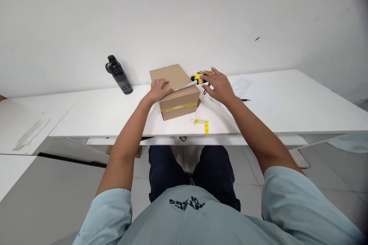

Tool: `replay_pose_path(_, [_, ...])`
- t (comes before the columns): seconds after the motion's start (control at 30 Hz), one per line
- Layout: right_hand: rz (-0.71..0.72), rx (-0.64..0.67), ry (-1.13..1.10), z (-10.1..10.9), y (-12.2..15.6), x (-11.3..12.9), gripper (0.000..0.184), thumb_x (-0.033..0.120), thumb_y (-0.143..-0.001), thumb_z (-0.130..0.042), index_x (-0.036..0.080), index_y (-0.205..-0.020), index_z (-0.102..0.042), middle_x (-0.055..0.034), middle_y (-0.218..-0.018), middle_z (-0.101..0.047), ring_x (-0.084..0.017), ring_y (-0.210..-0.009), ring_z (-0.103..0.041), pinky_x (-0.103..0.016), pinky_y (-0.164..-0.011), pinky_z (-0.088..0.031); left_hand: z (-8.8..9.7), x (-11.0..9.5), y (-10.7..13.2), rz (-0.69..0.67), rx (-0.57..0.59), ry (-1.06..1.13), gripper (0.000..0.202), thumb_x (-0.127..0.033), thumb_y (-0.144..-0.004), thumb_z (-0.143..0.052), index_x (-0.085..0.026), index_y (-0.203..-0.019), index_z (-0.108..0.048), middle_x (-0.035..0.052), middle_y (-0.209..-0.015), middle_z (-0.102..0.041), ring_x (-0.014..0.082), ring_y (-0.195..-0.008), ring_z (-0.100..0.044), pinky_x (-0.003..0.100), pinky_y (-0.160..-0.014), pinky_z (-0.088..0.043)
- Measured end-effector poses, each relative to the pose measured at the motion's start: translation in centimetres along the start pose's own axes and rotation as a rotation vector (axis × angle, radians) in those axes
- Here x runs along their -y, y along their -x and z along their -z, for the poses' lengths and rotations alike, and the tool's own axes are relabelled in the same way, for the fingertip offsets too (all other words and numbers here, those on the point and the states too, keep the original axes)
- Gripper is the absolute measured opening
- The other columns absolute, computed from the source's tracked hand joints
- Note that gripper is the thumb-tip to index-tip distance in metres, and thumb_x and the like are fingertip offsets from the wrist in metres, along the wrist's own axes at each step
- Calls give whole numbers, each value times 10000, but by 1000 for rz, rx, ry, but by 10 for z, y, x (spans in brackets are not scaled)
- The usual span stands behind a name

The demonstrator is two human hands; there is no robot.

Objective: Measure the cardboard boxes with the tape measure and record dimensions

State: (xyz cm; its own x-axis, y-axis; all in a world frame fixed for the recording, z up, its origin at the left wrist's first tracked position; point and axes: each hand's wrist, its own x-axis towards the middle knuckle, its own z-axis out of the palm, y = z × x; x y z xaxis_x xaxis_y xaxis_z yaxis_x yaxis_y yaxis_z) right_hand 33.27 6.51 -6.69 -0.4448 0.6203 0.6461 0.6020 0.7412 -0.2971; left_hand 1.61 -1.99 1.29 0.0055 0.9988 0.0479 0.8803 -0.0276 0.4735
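A brown cardboard box stands on the white table. My left hand rests on the box's top near its left edge, fingers pressed on the end of a white tape blade. My right hand is just right of the box, fingers around a yellow tape measure case. The blade runs across the box top between both hands. A yellow soft measuring tape wraps the box's front and trails onto the table toward the front edge.
A dark water bottle stands at the back left near the wall. Papers and a pen lie right of my right hand. A lower table surface adjoins at the left. My legs are under the table.
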Motion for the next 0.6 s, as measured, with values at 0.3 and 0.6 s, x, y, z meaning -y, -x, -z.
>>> replay_pose_path(0.3, [-32,-1,-7,-6,-8,-8,570,642,-1060,-473,275,-1433,-699,-71,-1556,-625,-305,-1525,-508,-562,-1294,-423,-1,6,-3,-15,-8,37,754,-682,-846,-644,-303,-1496,-602,45,-1723,-430,347,-1682,-172,470,-1387,-134])
replay_pose_path(0.6, [-6,-15,-6,-4,-5,-3,480,503,-1094,-435,278,-1418,-709,-73,-1516,-648,-284,-1471,-539,-533,-1236,-478,1,0,1,3,-4,27,766,-669,-859,-625,-275,-1514,-593,58,-1734,-414,336,-1683,-172,455,-1387,-150])
